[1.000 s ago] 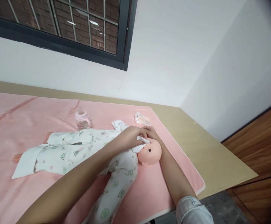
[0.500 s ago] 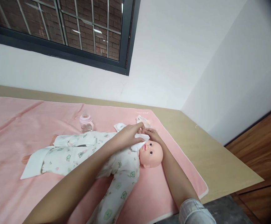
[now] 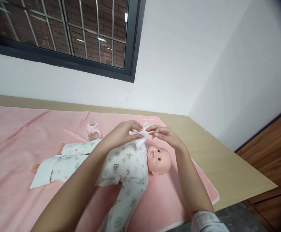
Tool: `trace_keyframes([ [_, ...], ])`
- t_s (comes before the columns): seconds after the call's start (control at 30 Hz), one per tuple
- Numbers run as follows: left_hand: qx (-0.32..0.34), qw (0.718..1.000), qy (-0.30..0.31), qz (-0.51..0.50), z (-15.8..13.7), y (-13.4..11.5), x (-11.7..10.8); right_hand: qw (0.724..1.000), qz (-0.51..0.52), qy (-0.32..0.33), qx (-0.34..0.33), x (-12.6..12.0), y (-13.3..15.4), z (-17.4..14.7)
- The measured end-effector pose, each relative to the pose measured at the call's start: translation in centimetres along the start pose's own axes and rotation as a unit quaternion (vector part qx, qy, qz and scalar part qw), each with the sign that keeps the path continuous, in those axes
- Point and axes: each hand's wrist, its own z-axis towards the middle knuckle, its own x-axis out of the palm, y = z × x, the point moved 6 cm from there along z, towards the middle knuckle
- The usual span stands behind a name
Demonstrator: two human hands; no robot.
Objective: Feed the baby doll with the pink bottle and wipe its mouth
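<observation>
Drooping from the left hand (image 3: 124, 133), a crumpled white wipe (image 3: 140, 139) hangs over the upper chest of a baby doll (image 3: 123, 166), just beside the chin; whether its lower corner touches the clothing I cannot tell. The left hand pinches the wipe between thumb and fingers, while the right hand (image 3: 168, 135) is loosely curled, its thumb apart from the fingers and its fingertips at the wipe's far edge; contact there is unclear. With that one grip carrying most of the hold, the thin sheet could slip or bunch further if the right fingers miss the edge, and pulling the two sides apart too hard could tear it. The doll lies on its back with neither hand on it, so a knock could roll its smooth, rounded head aside. The left forearm (image 3: 74, 188) passes across the printed outfit, where a low sweep could drag the cloth. Beyond the doll's legs side, a pink-topped feeding bottle (image 3: 93, 130) stands upright and could tip on the soft pink blanket (image 3: 29, 138) if the fabric is tugged. A small packet (image 3: 146, 125), partly hidden behind the fingers, could be nudged towards the bare desk (image 3: 218, 167).
</observation>
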Motion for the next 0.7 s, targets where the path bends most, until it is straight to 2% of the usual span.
trace_keyframes([
  [0.17,-0.005,0.999,-0.039,0.038,-0.5,0.4,-1.9,0.995,-0.100,0.013,-0.018,2.2,1.4,0.1],
  [0.37,-0.014,0.998,-0.043,0.050,-0.9,0.5,-2.6,0.995,-0.098,-0.038,-0.006,2.1,0.8,0.4],
  [0.43,-0.032,0.995,-0.054,0.074,-1.0,0.9,-3.4,0.994,-0.084,-0.075,0.012,1.5,0.5,0.4],
  [0.53,-0.089,0.984,-0.096,0.120,-1.6,2.1,-5.8,0.985,-0.073,-0.150,0.052,-0.3,-0.5,0.2],
  [0.7,-0.218,0.953,-0.181,0.106,-3.7,6.3,-10.8,0.958,-0.102,-0.250,0.099,-4.4,-4.0,-0.3],
])
